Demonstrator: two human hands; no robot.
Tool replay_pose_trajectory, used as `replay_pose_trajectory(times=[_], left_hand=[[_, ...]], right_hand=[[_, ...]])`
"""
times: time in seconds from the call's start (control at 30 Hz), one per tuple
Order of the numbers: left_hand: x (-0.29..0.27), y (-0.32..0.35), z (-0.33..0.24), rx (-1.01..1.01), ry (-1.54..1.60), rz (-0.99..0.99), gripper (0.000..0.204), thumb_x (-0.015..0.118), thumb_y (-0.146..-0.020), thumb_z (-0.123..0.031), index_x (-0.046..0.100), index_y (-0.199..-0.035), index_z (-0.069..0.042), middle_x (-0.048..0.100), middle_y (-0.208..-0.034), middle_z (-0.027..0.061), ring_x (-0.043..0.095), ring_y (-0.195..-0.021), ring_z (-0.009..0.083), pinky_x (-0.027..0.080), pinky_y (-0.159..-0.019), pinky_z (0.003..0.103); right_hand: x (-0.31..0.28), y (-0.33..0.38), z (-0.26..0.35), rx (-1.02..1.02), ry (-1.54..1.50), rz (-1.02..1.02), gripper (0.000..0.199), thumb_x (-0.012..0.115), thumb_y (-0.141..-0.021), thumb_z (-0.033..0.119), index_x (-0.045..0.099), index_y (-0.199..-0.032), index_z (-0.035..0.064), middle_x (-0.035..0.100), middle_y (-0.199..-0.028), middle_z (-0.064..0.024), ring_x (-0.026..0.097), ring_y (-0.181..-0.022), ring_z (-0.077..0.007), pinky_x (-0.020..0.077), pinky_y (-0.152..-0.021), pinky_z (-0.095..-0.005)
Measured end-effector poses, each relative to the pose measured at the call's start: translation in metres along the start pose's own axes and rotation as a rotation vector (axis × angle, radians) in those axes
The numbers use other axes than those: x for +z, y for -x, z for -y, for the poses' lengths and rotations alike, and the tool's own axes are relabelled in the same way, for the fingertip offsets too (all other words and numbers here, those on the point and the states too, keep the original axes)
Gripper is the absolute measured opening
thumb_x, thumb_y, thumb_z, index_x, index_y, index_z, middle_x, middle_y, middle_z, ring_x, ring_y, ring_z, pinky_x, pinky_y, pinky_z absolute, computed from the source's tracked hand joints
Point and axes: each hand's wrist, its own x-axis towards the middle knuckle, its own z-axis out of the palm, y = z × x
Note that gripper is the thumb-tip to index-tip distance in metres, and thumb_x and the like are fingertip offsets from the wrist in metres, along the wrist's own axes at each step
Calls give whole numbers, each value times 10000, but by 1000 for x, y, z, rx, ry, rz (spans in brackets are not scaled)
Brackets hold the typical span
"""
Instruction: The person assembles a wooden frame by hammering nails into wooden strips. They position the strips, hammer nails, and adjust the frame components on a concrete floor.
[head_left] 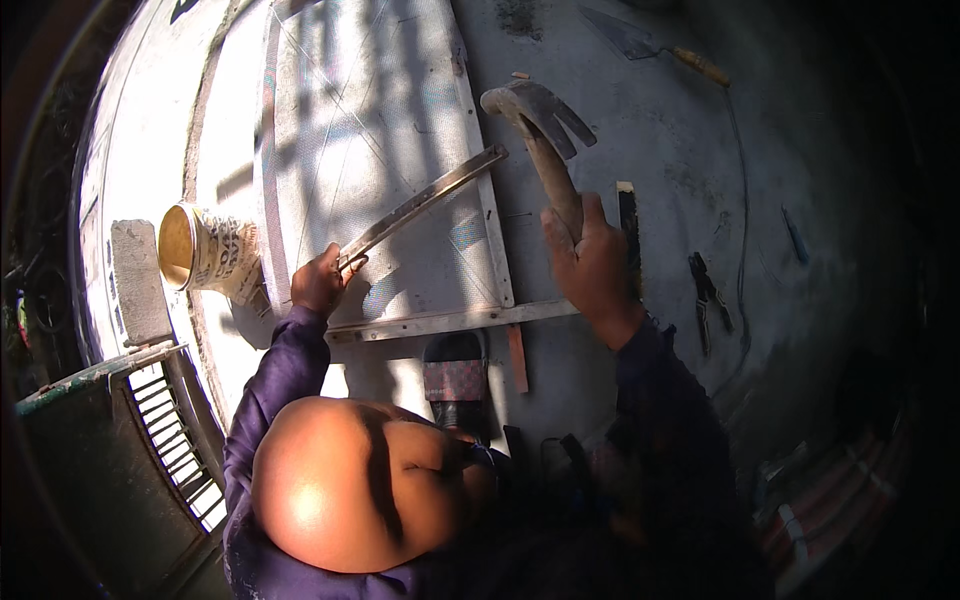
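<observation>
two grips are ours: left hand [318,283] closed on the bar [420,208], likely steadying it; right hand [597,268] around the hammer [551,168], leaving its head free.

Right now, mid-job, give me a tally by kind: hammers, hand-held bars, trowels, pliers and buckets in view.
Claw hammer: 1, in the right hand
Narrow bar: 1, in the left hand
Trowel: 1
Pliers: 1 pair
Bucket: 1
Total: 5
</observation>
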Motion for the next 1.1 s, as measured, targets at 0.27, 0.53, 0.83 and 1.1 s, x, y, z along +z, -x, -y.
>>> replay_pose_trajectory(times=[0.27,0.53,0.83,1.1], left_hand=[[-18,-10,-3,-8,-27,-30,431,701,-922,-504,548,-927,-102,689,-736,127,697,-669,348,523,-566,462],[-16,-13,-2,22,12,-8,387,701,-934,-452,558,-995,-98,694,-741,153,702,-676,365,527,-570,465],[-15,-16,3,14,2,33,426,681,-941,-501,553,-978,-96,700,-745,148,703,-665,356,530,-564,447],[-15,-14,0,25,-11,2,440,682,-929,-533,572,-977,-109,702,-745,156,704,-681,370,534,-581,456]], right_hand=[[-18,-10,12,-299,-111,-243,275,618,-1037,243,520,-1080,-10,602,-715,-73,613,-615,-136,473,-544,-315],[-17,4,2,23,72,86,331,633,-1014,294,492,-1029,-5,668,-739,-256,727,-736,-411,542,-570,-448],[4,-12,-20,149,233,218,323,614,-1020,291,487,-1010,-5,650,-690,-244,702,-660,-430,535,-536,-481],[0,0,-17,196,243,237,369,588,-1024,321,530,-1020,-44,685,-767,-268,701,-679,-449,555,-578,-487]])
